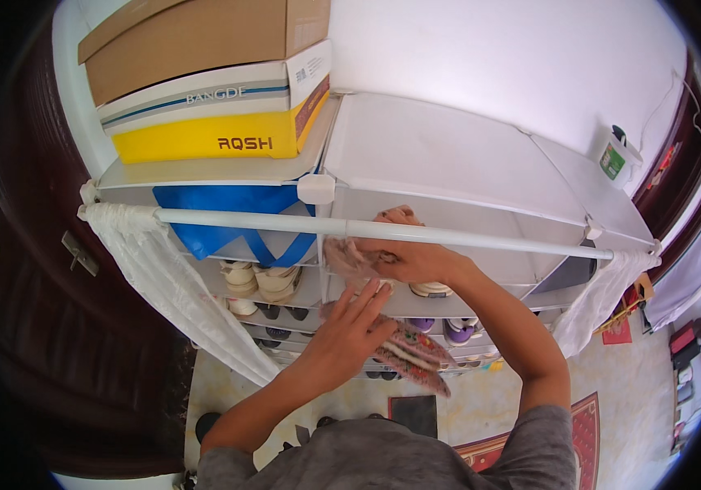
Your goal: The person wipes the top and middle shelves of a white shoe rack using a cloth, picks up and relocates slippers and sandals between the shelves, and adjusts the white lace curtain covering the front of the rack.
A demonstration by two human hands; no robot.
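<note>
My left hand (350, 337), fingers spread, is over a pink floral-patterned cloth item (415, 352) in front of the shoe rack. The item has a pale inner layer and two flaps, and it hangs in the air, gripped under the thumb. My right hand (424, 260) is partly behind the white curtain rod (252, 218), at the rack's upper compartment. A blurred pinkish-brown patterned thing (350, 257) is at its fingers; motion hides the exact grip. Below the right wrist, a pale shoe (430, 289) rests on a shelf.
Shoe boxes (203, 125) are stacked on the rack's left top. A blue bag (228, 214) occupies the upper left compartment, above pale shoes (277, 282). White curtains (166, 288) hang at both ends. A white tub (620, 159) stands at the right. Purple shoes (459, 331) sit lower.
</note>
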